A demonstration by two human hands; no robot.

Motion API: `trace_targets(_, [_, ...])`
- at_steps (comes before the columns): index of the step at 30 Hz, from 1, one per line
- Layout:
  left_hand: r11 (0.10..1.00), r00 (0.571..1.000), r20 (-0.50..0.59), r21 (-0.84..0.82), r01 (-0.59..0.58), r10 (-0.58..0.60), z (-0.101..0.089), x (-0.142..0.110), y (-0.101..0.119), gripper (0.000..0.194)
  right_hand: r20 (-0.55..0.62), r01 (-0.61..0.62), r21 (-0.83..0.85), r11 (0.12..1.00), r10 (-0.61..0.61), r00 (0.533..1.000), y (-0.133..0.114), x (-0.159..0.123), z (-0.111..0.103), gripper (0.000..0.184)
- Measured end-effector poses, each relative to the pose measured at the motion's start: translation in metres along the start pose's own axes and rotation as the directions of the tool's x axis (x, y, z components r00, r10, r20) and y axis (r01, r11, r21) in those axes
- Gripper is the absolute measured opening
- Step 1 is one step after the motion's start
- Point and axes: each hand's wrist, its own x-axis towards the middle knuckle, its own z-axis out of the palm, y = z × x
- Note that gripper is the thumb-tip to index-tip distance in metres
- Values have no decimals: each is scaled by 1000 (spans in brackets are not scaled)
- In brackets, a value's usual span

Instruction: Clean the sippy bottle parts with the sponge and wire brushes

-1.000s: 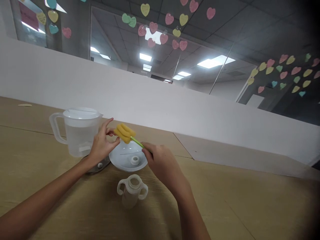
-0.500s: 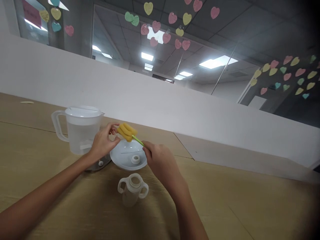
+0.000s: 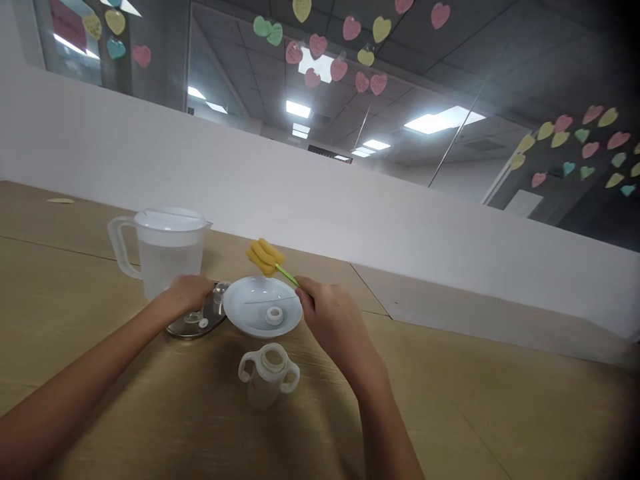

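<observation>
My right hand (image 3: pixel 330 321) is closed on the thin green handle of a bottle brush. Its yellow sponge head (image 3: pixel 265 257) sticks up above the far rim of a white bowl (image 3: pixel 245 315). A small white ring (image 3: pixel 273 315) lies inside that bowl. My left hand (image 3: pixel 186 293) rests low over a round metal dish (image 3: pixel 193 328), knuckles up, its fingers hidden and a little smeared. A small clear piece (image 3: pixel 219 297) stands on the dish beside that hand. A translucent two-handled baby bottle (image 3: pixel 268 377), without a cap, stands upright in front of the bowl.
A clear lidded pitcher (image 3: pixel 163 252) holding water stands behind my left hand. The wooden table (image 3: pixel 475 400) ends at a white partition (image 3: pixel 350 213). Above the partition is glass with several heart-shaped paper notes (image 3: pixel 325 53).
My left hand has let go of the sponge head and dropped down to the metal dish. The brush has shifted slightly right; the small clear piece now shows on the dish.
</observation>
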Motion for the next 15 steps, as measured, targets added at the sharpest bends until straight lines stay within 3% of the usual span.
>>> trace_targets(6, [999,999,-11,12,30,-30,-2,-1,-4,21,19,20,-18,1000,-19,1000,1,-1,-1,21])
trace_targets(9, [1000,997,-83,-8,-8,8,-3,0,-4,20,18,9,-24,1000,-9,1000,1,-1,-2,20])
trace_targets(12, [990,972,-200,-41,-134,123,2,2,11,27,17,-24,-31,999,24,1000,0,-1,-4,20])
trace_targets(14, [957,935,-257,-89,-276,246,12,3,29,32,20,-31,-31,999,32,999,0,-1,-5,20])
trace_targets(15, [913,895,-300,-138,-384,331,19,4,38,35,23,-31,-33,999,32,999,0,-1,-5,21])
